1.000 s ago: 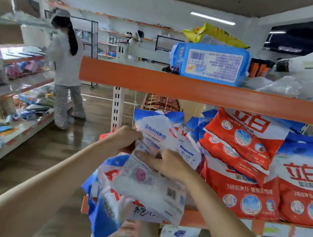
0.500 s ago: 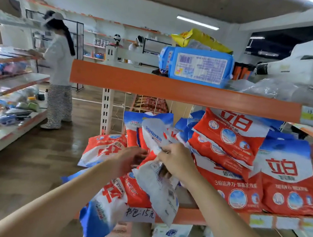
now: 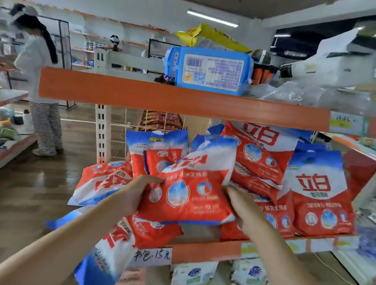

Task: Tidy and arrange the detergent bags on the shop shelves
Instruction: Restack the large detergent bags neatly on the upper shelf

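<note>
— What do the two hands do at this moment?

— Both hold one red detergent bag (image 3: 190, 191) in front of the middle shelf (image 3: 206, 250). The left hand (image 3: 136, 194) grips the bag's left edge, with the thumb on the front and the fingers curled behind. The right hand (image 3: 245, 209) holds the right edge; its fingers go behind the bag, so I cannot tell exactly how they lie.

— How does the bag lie?

— It is tilted, with its white and blue top pointing up and to the right, and the red printed face toward the camera. It is above the shelf's orange front edge, and it covers partly the bags behind it.

— Where are the other bags?

— At the right, an upright bag (image 3: 316, 195) stands on the shelf, and more red bags (image 3: 259, 156) lean in a heap between it and the held one. At the left, a fallen bag (image 3: 103, 179) lies on its side at the shelf end. Another hanging bag (image 3: 118, 243) droops over the front edge, beside a handwritten price label (image 3: 151, 256).

— And around?

— On the top shelf (image 3: 183, 100) lies a blue package (image 3: 209, 70) with a yellow bag (image 3: 210, 35) behind. A person in striped trousers (image 3: 36, 69) stands at the left aisle.
</note>
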A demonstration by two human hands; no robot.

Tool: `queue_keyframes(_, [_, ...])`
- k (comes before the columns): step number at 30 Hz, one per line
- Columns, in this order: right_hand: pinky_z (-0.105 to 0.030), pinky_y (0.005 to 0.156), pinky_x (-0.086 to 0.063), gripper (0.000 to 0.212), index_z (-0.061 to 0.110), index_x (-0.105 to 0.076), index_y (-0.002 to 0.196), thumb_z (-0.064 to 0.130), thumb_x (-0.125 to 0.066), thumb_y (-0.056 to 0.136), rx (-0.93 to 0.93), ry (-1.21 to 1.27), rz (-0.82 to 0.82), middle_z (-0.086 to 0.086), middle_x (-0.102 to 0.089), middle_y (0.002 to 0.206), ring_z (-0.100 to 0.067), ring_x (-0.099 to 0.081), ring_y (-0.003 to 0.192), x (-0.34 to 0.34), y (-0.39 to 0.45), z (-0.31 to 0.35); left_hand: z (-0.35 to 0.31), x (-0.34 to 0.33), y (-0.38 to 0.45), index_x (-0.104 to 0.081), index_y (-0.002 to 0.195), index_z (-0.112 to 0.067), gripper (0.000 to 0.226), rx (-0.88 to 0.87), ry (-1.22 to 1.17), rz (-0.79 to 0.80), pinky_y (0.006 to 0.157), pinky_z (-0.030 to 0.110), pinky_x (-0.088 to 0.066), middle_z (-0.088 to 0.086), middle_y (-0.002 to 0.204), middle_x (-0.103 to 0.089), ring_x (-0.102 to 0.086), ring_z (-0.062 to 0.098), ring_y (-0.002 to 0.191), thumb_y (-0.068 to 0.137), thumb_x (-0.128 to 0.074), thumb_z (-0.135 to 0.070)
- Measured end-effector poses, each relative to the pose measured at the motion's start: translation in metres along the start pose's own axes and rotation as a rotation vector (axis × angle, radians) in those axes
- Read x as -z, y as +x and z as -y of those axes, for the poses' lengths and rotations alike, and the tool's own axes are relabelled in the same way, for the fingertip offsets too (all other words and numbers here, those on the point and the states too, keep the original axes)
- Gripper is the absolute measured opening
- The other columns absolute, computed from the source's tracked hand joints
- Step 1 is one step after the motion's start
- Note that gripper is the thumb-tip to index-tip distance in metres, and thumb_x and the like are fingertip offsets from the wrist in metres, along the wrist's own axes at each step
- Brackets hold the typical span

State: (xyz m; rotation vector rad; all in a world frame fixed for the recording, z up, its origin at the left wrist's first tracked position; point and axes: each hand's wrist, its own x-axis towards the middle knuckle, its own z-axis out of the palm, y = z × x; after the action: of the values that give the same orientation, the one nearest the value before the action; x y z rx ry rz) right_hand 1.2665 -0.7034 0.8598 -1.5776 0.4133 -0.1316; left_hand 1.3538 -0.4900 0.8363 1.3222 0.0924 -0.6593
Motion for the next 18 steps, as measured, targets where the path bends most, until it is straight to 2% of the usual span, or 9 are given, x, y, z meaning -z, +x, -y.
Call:
queue_keyframes(2, [-0.046, 0.095, -0.050, 0.026, 0.022, -0.066, 0.106, 0.040, -0.052, 0.093, -0.077, 0.007, 0.124, -0.004, -0.073, 0.099, -0.022, -0.069, 0.093, 0.010, -0.003, -0.015, -0.001, 0.004, 0.003, -0.056, 0.123, -0.008, 0.051, -0.049, 0.049, -0.007, 0.077, 0.048, -0.056, 0.017, 0.100, -0.071, -0.069, 0.033, 0.083, 0.074, -0.070, -0.013])
queue_keyframes(3, [-0.039, 0.090, -0.053, 0.026, 0.030, -0.063, 0.108, 0.046, -0.053, 0.091, -0.074, -0.005, 0.205, 0.004, -0.073, 0.099, -0.014, -0.069, 0.094, 0.012, -0.007, -0.021, -0.001, 0.004, 0.007, -0.053, 0.126, -0.011, 0.057, -0.110, 0.076, -0.026, 0.080, 0.051, -0.055, 0.016, 0.104, -0.069, -0.068, 0.035, 0.088, 0.072, -0.072, -0.010])
queue_keyframes(5, [-0.017, 0.079, -0.051, 0.018, 0.037, -0.055, 0.104, 0.041, -0.061, 0.087, 0.080, -0.216, 0.310, 0.020, -0.067, 0.102, 0.006, -0.065, 0.089, 0.013, -0.019, -0.026, -0.007, -0.006, 0.005, -0.048, 0.121, -0.021, 0.054, -0.281, 0.125, -0.068, 0.081, 0.046, -0.055, 0.006, 0.104, -0.067, -0.067, 0.029, 0.092, 0.076, -0.071, -0.002])
queue_keyframes(6, [-0.013, 0.079, -0.049, 0.024, 0.037, -0.053, 0.102, 0.036, -0.067, 0.083, 0.175, -0.322, 0.276, 0.021, -0.064, 0.106, 0.009, -0.062, 0.090, 0.016, -0.019, -0.027, -0.012, -0.015, 0.006, -0.047, 0.117, -0.027, 0.051, -0.355, 0.153, -0.048, 0.077, 0.040, -0.055, 0.000, 0.101, -0.067, -0.067, 0.023, 0.091, 0.079, -0.068, 0.000])
queue_keyframes(7, [-0.016, 0.083, -0.050, 0.030, 0.035, -0.054, 0.103, 0.032, -0.072, 0.080, 0.238, -0.372, 0.200, 0.017, -0.065, 0.109, 0.006, -0.062, 0.094, 0.020, -0.016, -0.026, -0.018, -0.025, 0.007, -0.048, 0.116, -0.028, 0.048, -0.403, 0.183, -0.022, 0.073, 0.035, -0.055, -0.003, 0.100, -0.067, -0.066, 0.018, 0.088, 0.081, -0.067, -0.001])
queue_keyframes(9, [-0.028, 0.087, -0.053, 0.033, 0.029, -0.058, 0.106, 0.027, -0.075, 0.078, 0.303, -0.247, 0.039, 0.008, -0.068, 0.108, -0.007, -0.066, 0.097, 0.032, -0.006, -0.013, -0.034, -0.047, 0.013, -0.053, 0.113, -0.023, 0.036, -0.450, 0.195, -0.009, 0.067, 0.032, -0.054, 0.000, 0.100, -0.068, -0.066, 0.016, 0.083, 0.084, -0.067, -0.006])
queue_keyframes(12, [-0.025, 0.065, -0.057, 0.019, 0.026, -0.062, 0.097, 0.017, -0.070, 0.083, 0.286, 0.042, -0.139, 0.001, -0.071, 0.095, -0.010, -0.071, 0.074, 0.059, 0.018, 0.017, -0.054, -0.076, 0.029, -0.059, 0.100, -0.017, 0.017, -0.467, 0.135, -0.030, 0.071, 0.036, -0.053, 0.010, 0.099, -0.066, -0.064, 0.020, 0.075, 0.086, -0.067, -0.013])
queue_keyframes(15, [-0.023, 0.053, -0.056, 0.018, 0.018, -0.061, 0.103, 0.017, -0.067, 0.085, 0.276, 0.253, -0.260, -0.003, -0.069, 0.085, -0.010, -0.068, 0.057, 0.082, 0.047, 0.041, -0.059, -0.089, 0.045, -0.055, 0.117, -0.005, 0.030, -0.447, 0.227, 0.012, 0.068, 0.031, -0.052, 0.011, 0.091, -0.066, -0.064, 0.015, 0.065, 0.090, -0.063, -0.015])
queue_keyframes(18, [-0.022, 0.054, -0.054, 0.030, 0.012, -0.058, 0.113, 0.024, -0.064, 0.087, 0.222, 0.288, -0.461, -0.008, -0.067, 0.094, -0.015, -0.067, 0.065, 0.104, 0.090, 0.057, -0.045, -0.084, 0.050, -0.054, 0.113, -0.006, 0.024, -0.393, 0.464, 0.017, 0.053, 0.019, -0.052, 0.006, 0.077, -0.063, -0.062, 0.005, 0.049, 0.091, -0.061, -0.009])
